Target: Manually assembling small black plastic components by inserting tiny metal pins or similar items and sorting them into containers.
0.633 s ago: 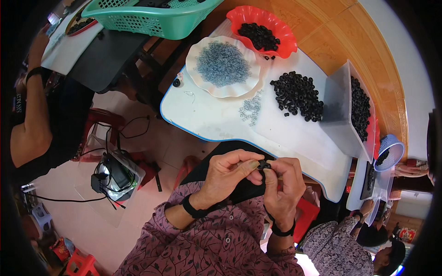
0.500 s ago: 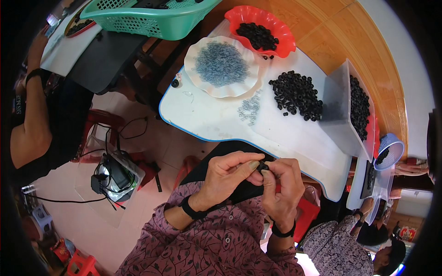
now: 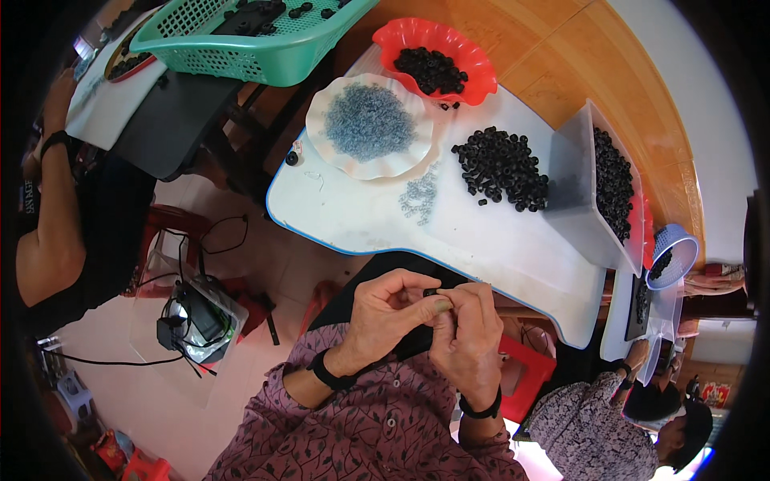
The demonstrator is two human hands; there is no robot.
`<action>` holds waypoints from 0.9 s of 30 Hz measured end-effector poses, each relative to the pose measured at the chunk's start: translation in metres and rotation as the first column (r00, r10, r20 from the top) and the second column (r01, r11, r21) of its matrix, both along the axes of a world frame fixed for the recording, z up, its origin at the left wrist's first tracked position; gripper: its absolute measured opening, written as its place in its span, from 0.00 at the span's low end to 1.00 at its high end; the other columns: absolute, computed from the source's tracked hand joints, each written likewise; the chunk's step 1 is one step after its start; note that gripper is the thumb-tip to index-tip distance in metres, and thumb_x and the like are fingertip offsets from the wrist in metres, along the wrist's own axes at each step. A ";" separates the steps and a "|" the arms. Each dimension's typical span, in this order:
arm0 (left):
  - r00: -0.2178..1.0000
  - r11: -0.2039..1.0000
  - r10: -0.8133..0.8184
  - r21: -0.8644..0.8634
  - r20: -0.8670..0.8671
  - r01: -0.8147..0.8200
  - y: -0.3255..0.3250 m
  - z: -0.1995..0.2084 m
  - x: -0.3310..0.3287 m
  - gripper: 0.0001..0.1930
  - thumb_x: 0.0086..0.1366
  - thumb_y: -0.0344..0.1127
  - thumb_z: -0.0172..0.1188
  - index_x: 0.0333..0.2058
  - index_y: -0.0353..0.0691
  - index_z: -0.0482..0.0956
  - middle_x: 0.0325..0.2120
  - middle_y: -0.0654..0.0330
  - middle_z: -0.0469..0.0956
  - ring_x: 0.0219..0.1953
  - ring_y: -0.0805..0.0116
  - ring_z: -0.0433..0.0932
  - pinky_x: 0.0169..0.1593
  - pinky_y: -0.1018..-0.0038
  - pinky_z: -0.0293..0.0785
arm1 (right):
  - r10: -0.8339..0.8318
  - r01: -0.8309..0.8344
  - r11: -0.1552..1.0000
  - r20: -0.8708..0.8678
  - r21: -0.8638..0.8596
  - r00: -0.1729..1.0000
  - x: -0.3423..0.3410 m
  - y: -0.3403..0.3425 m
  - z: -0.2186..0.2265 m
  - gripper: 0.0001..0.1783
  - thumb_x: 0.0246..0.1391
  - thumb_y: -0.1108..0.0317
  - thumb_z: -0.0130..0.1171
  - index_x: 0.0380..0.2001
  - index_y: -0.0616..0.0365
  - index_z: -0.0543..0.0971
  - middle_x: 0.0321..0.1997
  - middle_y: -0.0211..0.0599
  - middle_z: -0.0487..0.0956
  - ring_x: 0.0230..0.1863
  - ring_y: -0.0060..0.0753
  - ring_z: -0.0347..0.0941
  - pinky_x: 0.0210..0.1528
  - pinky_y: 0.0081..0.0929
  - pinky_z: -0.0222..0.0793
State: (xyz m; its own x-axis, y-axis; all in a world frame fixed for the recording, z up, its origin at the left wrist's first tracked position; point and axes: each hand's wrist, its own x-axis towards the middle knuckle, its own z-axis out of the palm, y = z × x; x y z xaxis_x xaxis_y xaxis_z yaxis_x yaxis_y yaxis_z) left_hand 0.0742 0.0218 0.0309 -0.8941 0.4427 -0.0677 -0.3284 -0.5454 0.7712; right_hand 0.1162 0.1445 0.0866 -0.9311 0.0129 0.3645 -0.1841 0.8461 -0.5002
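Observation:
My left hand (image 3: 389,309) pinches a small black round part (image 3: 431,293) between thumb and forefinger, just off the table's near edge. Closed around the same part from the other side is my right hand (image 3: 469,325), its fingertips hiding most of it. On the white table (image 3: 353,216) beyond lies a pile of similar black round parts (image 3: 501,168). Left of the pile, a white wavy-edged plate (image 3: 318,148) carries many tiny clear bluish rings (image 3: 369,124). Several loose clear rings (image 3: 419,196) are scattered between plate and pile.
A clear bin (image 3: 573,184) of black parts stands on the table's right. Behind the plate are a red wavy dish (image 3: 481,60) and a green basket (image 3: 277,64). One co-worker's arm (image 3: 60,216) is at left; another person (image 3: 589,421) sits lower right. Cables (image 3: 120,361) lie lower left.
Both hands have shifted slightly left, still together on the black part. My right hand has turned, and its fingers now cover more of the part. The table scene sits a little differently in view.

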 end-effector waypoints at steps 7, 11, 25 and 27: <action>0.999 0.998 -0.032 -0.051 -0.004 0.031 -0.001 -0.003 -0.001 0.12 0.63 0.23 0.61 0.46 0.28 0.77 0.31 0.61 0.79 0.32 0.78 0.77 0.38 0.82 0.77 | -0.048 0.060 0.982 0.072 -0.177 0.996 0.005 -0.002 -0.005 0.11 0.49 0.82 0.61 0.36 0.63 0.74 0.34 0.43 0.72 0.28 0.41 0.75 0.29 0.33 0.73; 0.999 0.998 -0.047 -0.032 0.008 0.047 -0.001 -0.004 -0.001 0.12 0.65 0.24 0.58 0.47 0.27 0.76 0.33 0.59 0.80 0.33 0.78 0.78 0.38 0.81 0.78 | -0.018 0.063 0.935 0.131 -0.348 0.991 0.005 0.000 -0.001 0.10 0.54 0.82 0.58 0.40 0.63 0.75 0.35 0.42 0.74 0.28 0.34 0.76 0.32 0.28 0.74; 0.983 0.979 -0.075 -0.200 -0.165 0.041 0.002 0.001 0.000 0.11 0.69 0.28 0.53 0.47 0.31 0.77 0.37 0.64 0.79 0.36 0.83 0.71 0.40 0.83 0.71 | -0.010 0.088 0.862 0.157 -0.499 0.988 -0.006 -0.008 -0.029 0.28 0.62 0.62 0.53 0.58 0.71 0.62 0.49 0.51 0.74 0.46 0.41 0.74 0.49 0.33 0.70; 0.986 0.985 -0.044 -0.174 -0.163 0.016 0.002 -0.002 0.001 0.11 0.69 0.28 0.53 0.46 0.31 0.77 0.40 0.63 0.79 0.35 0.82 0.71 0.39 0.83 0.70 | -0.036 0.159 0.838 0.239 -0.522 0.970 -0.009 -0.016 -0.021 0.29 0.62 0.62 0.54 0.58 0.72 0.62 0.48 0.52 0.75 0.46 0.42 0.75 0.48 0.34 0.71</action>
State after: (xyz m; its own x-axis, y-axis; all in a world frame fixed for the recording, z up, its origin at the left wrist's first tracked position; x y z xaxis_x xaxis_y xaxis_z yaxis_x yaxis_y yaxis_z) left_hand 0.0748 0.0233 0.0291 -0.8858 0.4641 0.0032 -0.2021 -0.3919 0.8975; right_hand 0.1070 0.1285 0.0660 -0.9676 0.2426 0.0696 0.0467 0.4432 -0.8952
